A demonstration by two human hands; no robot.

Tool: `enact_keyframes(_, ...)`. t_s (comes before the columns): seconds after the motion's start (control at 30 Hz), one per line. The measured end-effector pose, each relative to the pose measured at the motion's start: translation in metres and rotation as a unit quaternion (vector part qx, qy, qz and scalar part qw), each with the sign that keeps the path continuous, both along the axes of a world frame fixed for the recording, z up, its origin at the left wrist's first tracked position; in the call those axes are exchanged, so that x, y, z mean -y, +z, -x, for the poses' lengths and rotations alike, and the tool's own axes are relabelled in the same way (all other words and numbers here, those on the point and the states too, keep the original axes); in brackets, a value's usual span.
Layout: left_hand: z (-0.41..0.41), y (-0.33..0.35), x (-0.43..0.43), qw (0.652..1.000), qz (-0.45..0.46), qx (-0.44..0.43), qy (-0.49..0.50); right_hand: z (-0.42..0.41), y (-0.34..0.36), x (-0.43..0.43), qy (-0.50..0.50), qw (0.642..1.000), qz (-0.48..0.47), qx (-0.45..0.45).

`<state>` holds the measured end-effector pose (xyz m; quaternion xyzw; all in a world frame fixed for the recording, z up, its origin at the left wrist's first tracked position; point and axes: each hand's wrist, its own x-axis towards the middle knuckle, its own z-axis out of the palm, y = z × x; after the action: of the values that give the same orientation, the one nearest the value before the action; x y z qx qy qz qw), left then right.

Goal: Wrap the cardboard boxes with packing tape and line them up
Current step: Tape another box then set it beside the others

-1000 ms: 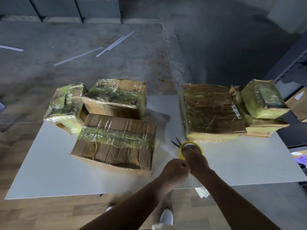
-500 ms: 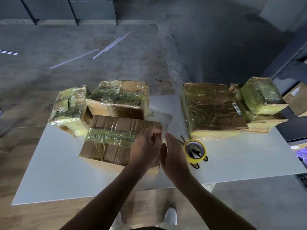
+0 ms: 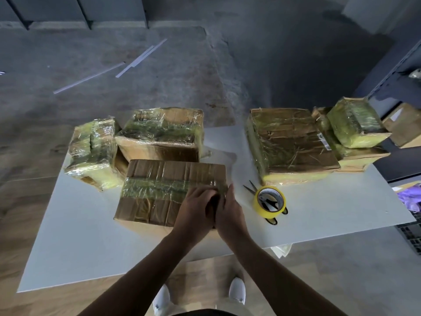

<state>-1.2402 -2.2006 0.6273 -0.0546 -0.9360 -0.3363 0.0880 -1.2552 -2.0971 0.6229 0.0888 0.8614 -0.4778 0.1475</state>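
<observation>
My left hand [image 3: 196, 209] and right hand [image 3: 230, 213] meet at the right end of the brown cardboard box with a greenish tape band [image 3: 170, 190], which lies at the near middle of the white table [image 3: 79, 236]. My fingers curl down onto the box's right edge, pressing the band; whether they pinch tape I cannot tell. The yellow roll of packing tape [image 3: 270, 201] sits just right of my right hand, on black-handled scissors [image 3: 271, 207].
</observation>
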Motion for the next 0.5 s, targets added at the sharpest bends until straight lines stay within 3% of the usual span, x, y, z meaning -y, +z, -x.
enact_keyframes(0.2, 0.006, 0.007, 0.005, 0.998, -0.059, 0.029, 0.017, 0.012, 0.001, -0.006, -0.033, 0.98, 0.125, 0.151)
enact_keyframes(0.3, 0.007, 0.017, 0.019, 0.999, -0.029, -0.009, 0.013, 0.014, 0.0, -0.004, -0.01, 0.998, -0.038, 0.054)
enact_keyframes(0.4, 0.01, 0.015, 0.038, 0.993, 0.111, -0.027, 0.002, 0.017, 0.003, 0.011, 0.041, 0.968, -0.209, -0.132)
enact_keyframes(0.5, 0.007, 0.001, 0.048, 0.956, 0.278, 0.081, -0.045, 0.024, 0.003, 0.031, 0.067, 0.954, -0.268, -0.114)
